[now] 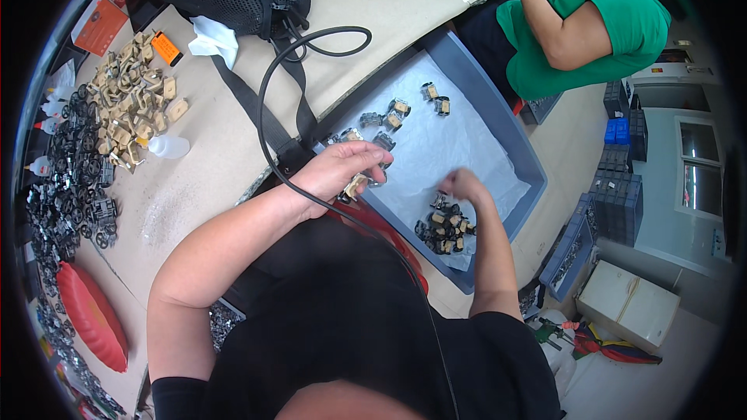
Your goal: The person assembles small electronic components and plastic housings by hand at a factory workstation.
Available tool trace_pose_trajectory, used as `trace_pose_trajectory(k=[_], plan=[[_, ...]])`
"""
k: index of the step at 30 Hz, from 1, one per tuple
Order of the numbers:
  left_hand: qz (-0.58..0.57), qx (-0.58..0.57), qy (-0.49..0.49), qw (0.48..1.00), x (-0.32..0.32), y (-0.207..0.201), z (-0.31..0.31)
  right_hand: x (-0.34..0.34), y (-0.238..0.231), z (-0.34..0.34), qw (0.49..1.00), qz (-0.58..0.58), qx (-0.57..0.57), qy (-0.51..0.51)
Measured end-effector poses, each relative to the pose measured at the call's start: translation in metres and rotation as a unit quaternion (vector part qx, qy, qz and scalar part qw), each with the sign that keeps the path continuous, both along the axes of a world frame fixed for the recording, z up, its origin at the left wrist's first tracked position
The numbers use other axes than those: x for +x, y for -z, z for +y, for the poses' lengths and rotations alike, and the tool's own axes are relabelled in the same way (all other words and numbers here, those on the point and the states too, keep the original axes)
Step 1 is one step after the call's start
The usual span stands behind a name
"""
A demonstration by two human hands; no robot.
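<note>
Sm. blk/tan toy vehicles: mixed-pose heap in blue-gray tray, nr edge; few loose farther L; 1 in L hand, partly hidden.

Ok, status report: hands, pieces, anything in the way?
Left hand at small model vehicles, grip unclear. Right hand blurred near clustered vehicles in grey bin. Black cable crosses left wrist.

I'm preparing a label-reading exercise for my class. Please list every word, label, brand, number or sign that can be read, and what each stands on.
No text can be read clearly enough to quote.
Orange card: print too small to read.
Orange box: markings too small to read.
White bottle: no lettering can be made out.
Toy cars: no lettering can be made out.
</note>
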State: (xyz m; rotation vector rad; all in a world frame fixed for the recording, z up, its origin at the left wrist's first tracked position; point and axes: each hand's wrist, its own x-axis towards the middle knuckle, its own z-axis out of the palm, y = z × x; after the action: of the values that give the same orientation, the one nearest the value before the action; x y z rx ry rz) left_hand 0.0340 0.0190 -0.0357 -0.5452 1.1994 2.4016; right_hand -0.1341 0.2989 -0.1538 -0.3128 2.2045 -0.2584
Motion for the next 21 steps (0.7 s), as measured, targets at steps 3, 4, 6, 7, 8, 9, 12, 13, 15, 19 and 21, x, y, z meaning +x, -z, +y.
trace_pose_trajectory(k=[3, 4, 6, 7, 8, 9, 12, 13, 15, 19, 21], plan=[[-0.008, -0.001, 0.0, 1.0, 0.001, -0.001, 0.0, -0.043, 0.038, -0.029, 0.957, 0.157, -0.139, 0.201], [-0.006, 0.001, 0.001, 1.0, -0.001, -0.001, 0.0, -0.06, 0.059, -0.032, 0.936, 0.259, -0.143, 0.192], [-0.004, 0.003, 0.006, 1.0, -0.004, -0.002, 0.001, -0.088, 0.09, -0.04, 0.904, 0.358, -0.144, 0.183], [-0.002, 0.003, 0.003, 1.0, -0.003, -0.002, 0.0, -0.095, 0.095, -0.054, 0.892, 0.38, -0.133, 0.206], [-0.003, 0.002, 0.002, 1.0, -0.003, -0.002, 0.0, -0.098, 0.099, -0.061, 0.878, 0.401, -0.121, 0.23], [-0.002, 0.009, 0.004, 1.0, -0.004, -0.002, 0.0, -0.1, 0.099, -0.062, 0.878, 0.401, -0.121, 0.231], [-0.008, 0.011, -0.007, 1.0, 0.001, -0.002, -0.005, -0.094, 0.086, -0.084, 0.915, 0.322, -0.095, 0.224], [-0.007, 0.01, -0.005, 1.0, 0.001, -0.003, -0.004, -0.093, 0.086, -0.08, 0.913, 0.332, -0.098, 0.216], [-0.006, 0.009, 0.0, 1.0, -0.001, -0.004, -0.002, -0.09, 0.085, -0.07, 0.909, 0.345, -0.098, 0.211], [0.0, 0.003, 0.003, 1.0, -0.003, -0.003, -0.001, -0.06, 0.058, -0.06, 0.871, 0.169, -0.295, 0.354], [0.001, 0.005, -0.011, 1.0, 0.0, -0.001, -0.003, -0.025, 0.009, -0.078, 0.83, 0.036, -0.409, 0.377]])
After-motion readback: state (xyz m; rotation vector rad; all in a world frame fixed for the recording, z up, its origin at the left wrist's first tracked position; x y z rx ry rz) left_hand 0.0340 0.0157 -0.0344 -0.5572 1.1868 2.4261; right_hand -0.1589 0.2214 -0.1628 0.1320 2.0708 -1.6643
